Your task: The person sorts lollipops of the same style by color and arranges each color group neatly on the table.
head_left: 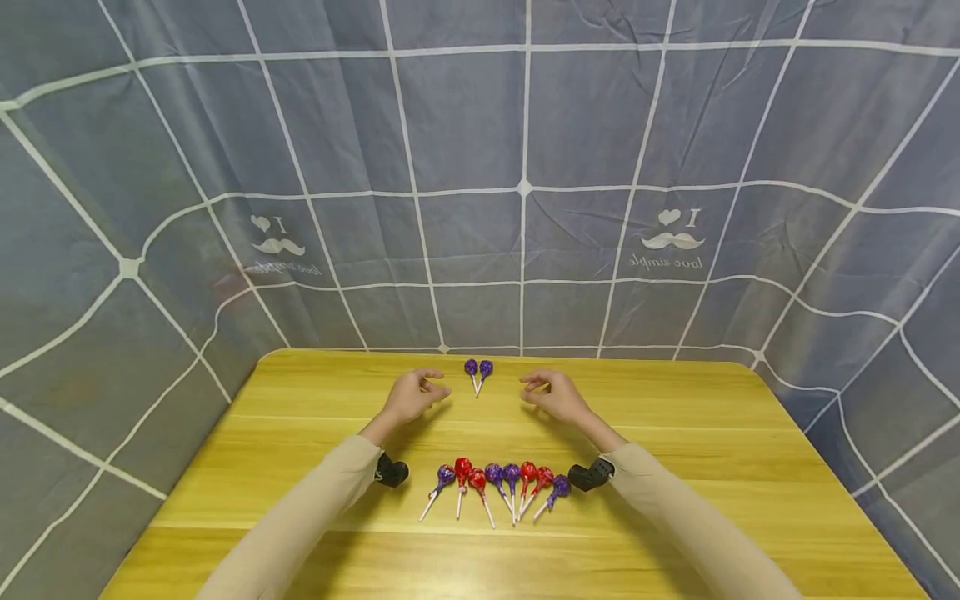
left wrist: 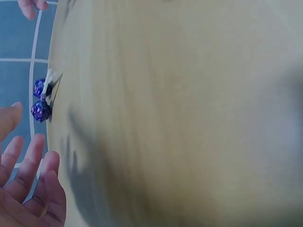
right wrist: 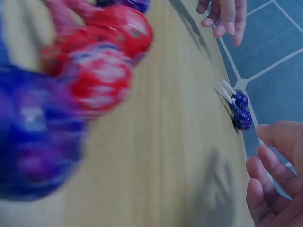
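Two purple-wrapped lollipops [head_left: 478, 367] lie at the back of the table, their white sticks converging toward the front. To their left, my left hand [head_left: 414, 395] hovers over the wood with loosely bent fingers and holds nothing. On the other side is my right hand [head_left: 557, 396], also empty, its fingers relaxed and directed inward. Both hands stand apart from the pair. In the left wrist view, the left fingers [left wrist: 31, 165] are spread near the purple heads. The right wrist view has the right fingers [right wrist: 272, 177] similarly apart from them.
Nearer the front, between the wrists, several red lollipops [head_left: 477, 479] and purple lollipops [head_left: 512, 473] form a row, some sticks crossing. The yellow wooden table [head_left: 300, 400] ends at a grey curtain [head_left: 465, 242] with white lines. Dark wrist cameras [head_left: 392, 471] sit at both cuffs.
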A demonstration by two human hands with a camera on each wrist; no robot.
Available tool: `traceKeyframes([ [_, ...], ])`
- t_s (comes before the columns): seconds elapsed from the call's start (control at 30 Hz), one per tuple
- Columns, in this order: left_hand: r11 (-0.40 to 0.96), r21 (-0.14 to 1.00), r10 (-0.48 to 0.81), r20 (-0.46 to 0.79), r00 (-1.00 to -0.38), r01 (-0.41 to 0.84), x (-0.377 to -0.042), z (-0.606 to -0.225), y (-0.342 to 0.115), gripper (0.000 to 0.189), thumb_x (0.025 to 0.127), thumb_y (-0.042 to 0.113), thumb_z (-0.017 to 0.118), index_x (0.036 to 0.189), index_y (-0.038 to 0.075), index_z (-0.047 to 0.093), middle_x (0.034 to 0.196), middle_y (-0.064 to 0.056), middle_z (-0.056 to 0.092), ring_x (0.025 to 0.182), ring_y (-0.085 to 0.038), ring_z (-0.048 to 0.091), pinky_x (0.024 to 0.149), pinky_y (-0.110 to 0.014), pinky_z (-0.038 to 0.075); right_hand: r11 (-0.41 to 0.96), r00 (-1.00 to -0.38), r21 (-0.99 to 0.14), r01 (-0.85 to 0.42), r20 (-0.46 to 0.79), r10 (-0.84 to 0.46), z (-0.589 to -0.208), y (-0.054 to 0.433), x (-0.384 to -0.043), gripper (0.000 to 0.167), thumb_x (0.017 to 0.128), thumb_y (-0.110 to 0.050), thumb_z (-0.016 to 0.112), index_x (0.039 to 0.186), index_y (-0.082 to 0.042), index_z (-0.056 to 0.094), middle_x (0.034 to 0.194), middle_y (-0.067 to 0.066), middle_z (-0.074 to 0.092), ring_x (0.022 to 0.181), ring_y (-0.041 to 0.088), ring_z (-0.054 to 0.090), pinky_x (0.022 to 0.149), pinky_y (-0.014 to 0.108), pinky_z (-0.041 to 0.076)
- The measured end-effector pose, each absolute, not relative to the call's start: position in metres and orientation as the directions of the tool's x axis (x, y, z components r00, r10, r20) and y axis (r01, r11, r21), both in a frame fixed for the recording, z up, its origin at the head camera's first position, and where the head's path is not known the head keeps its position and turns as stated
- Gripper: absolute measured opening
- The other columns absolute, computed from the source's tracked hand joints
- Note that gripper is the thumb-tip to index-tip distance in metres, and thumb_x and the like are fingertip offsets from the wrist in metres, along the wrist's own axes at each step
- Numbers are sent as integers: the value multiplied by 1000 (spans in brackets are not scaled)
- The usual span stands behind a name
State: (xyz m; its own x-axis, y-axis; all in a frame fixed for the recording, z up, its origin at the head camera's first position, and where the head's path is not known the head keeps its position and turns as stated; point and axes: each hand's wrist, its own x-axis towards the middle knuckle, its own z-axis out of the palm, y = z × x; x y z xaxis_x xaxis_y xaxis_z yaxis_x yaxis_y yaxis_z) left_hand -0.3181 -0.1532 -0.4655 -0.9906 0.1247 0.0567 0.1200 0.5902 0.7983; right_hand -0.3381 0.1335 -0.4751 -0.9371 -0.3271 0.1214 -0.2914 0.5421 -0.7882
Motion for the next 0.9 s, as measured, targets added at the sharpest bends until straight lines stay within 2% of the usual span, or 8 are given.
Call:
traceKeyframes([
  [0.13,586,802,125,54,-991,118,-309,-468,-155,39,88,18,69,120,-4,62,91,-18,71,70,-24,65,54,-23,44,524,-940,-804,-283,122,-320,-475,140,-327,30,87,-10,69,114,3,66,98,17,70,73,14,60,64,22,48],
  [0.33,535,842,127,7,-992,74,-295,-469,-155,40,88,19,70,121,-3,62,89,-17,70,68,-26,65,52,-23,43,527,-939,-798,-293,135,-318,-473,148,-310,29,87,-11,69,113,2,66,95,15,70,70,14,57,62,23,45],
  [0.5,508,857,181,-15,-983,81,-279,-469,-154,41,88,21,69,121,-3,61,91,-15,70,70,-24,64,53,-24,44,526,-932,-793,-307,139,-335,-474,155,-293,28,87,-11,69,112,1,67,95,13,71,73,14,59,64,23,47],
  [0.7,488,868,231,-30,-973,89,-264,-467,-151,42,88,20,69,122,-4,60,89,-14,71,72,-28,64,51,-22,41,517,-916,-787,-337,148,-372,-477,161,-277,29,88,-15,69,114,-1,66,94,8,70,79,12,60,69,21,49],
  [0.9,474,874,318,-56,-946,107,-251,-467,-151,45,90,23,66,125,-5,57,95,-16,70,81,-27,65,58,-26,46,512,-914,-794,-328,131,-384,-478,170,-260,30,88,-16,68,113,0,66,89,7,69,76,10,58,65,21,47],
])
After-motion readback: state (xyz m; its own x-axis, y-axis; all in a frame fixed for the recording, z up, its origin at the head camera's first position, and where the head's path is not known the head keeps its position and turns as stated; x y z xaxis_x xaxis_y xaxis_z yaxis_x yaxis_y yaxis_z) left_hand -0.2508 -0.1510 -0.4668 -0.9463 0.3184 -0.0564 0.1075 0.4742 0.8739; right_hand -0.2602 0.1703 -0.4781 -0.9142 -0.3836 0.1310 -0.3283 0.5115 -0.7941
